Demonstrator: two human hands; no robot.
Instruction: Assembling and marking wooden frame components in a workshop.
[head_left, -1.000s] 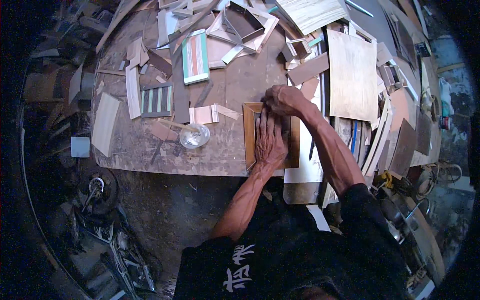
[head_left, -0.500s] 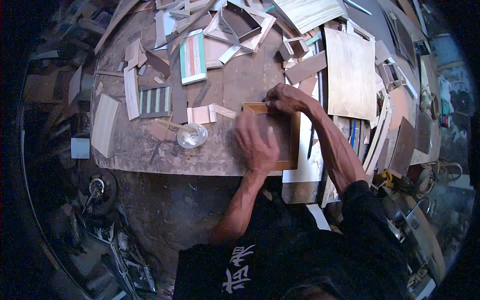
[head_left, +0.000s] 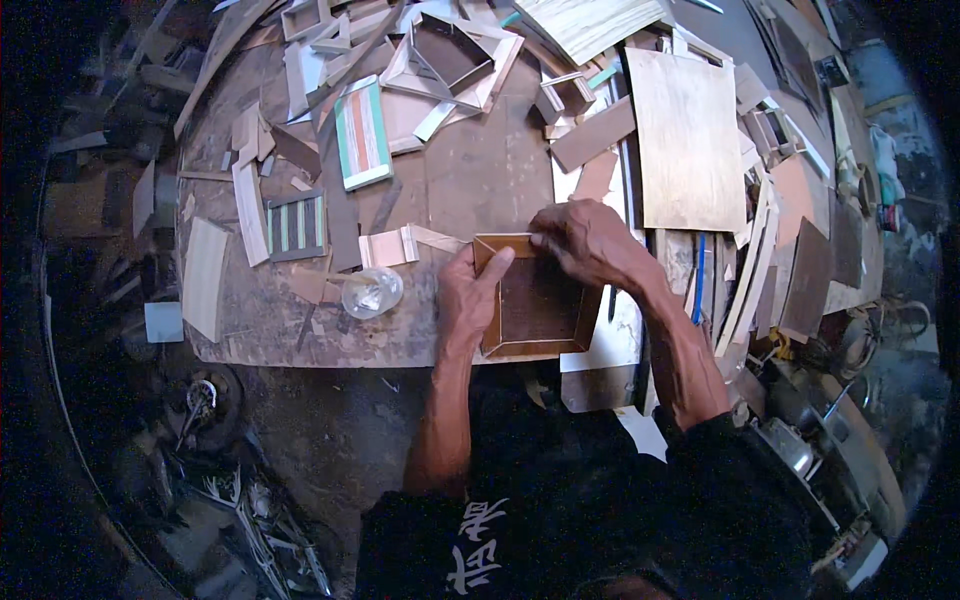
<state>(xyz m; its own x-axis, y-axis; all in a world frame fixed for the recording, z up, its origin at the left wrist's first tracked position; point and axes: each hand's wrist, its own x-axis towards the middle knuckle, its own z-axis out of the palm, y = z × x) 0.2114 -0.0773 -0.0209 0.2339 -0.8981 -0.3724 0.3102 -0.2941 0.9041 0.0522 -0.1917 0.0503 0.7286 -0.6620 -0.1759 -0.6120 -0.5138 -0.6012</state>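
Wooden frame (head_left: 535,349), brown and rectangular with a dark inner panel, is at the near edge of the cluttered workbench (head_left: 420,340), in front of the person; whether it rests quite flat is hard to tell; its right side reaches the edge of a white board (head_left: 612,335); the left hand (head_left: 468,300) grips the frame's far left corner, the thumb laid over the upper face and the fingers tucked out of sight at the outer side; the right hand (head_left: 590,243) is bent over the far right part of the frame, its fingers drawn close together at the far edge, and whether anything is pinched between them I cannot tell; just left of the left hand lies a pale wooden piece (head_left: 388,247), with a clear container (head_left: 372,293) nearer the person, a thin stick leaning at its rim; farther left are a dark panel with green stripes (head_left: 296,225) and a pale board (head_left: 206,280); beyond the hands lie a green, white and orange striped board (head_left: 363,133) and an angular frame (head_left: 450,60) set among other pieces; to the right, a broad pale sheet (head_left: 685,145) lies over stacked offcuts, with a blue rod (head_left: 698,280) near the right forearm.
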